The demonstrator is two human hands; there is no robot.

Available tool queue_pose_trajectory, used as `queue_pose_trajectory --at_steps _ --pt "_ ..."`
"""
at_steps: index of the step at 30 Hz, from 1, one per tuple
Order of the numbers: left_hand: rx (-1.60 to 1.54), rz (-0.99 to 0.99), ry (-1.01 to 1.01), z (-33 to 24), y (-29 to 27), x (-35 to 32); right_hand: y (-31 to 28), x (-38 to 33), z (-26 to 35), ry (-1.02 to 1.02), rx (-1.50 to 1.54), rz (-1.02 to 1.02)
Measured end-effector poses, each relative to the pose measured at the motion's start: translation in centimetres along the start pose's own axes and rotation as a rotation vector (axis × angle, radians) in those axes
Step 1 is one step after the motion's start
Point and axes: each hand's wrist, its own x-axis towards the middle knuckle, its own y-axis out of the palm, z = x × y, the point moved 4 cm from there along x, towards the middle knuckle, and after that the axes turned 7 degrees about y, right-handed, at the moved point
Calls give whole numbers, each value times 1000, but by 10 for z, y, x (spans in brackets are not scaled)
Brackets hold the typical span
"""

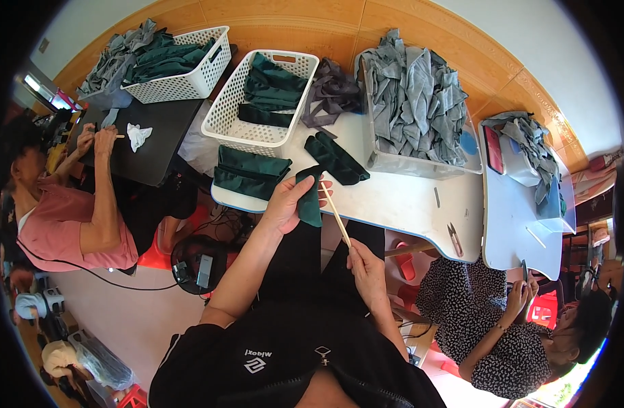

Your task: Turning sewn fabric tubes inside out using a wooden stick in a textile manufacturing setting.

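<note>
The left hand (284,205) gripped a dark green strip (310,206) at the worktop's (400,204) near edge; the right hand (367,272) clasped a wooden stick (338,219) angled toward it. Folded green cloths (253,175) lay beyond, before a white basket (220,129) and gray fabric (417,95).

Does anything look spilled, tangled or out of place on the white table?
Nothing looks spilled. What stands out is the dark grayish-purple cloth between the white basket and the clear bin: it lies in a loose tangle, while the green cloth stack in front of the basket lies fairly flat and neat.
</note>
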Motion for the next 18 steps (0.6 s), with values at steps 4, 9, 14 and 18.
queue_pose_trajectory --at_steps 4,9,14,18 --pt "9 23 -1 -1 -7 1 4 4 -2 2 41 13" --pt "-13 13 -20 0 -4 -4 12 3 -1 -2 23 20" --pt "-24 21 -18 -1 -13 -5 18 1 5 6 -10 50" --pt "56 54 -49 5 -9 -10 18 3 -5 17 30 38"
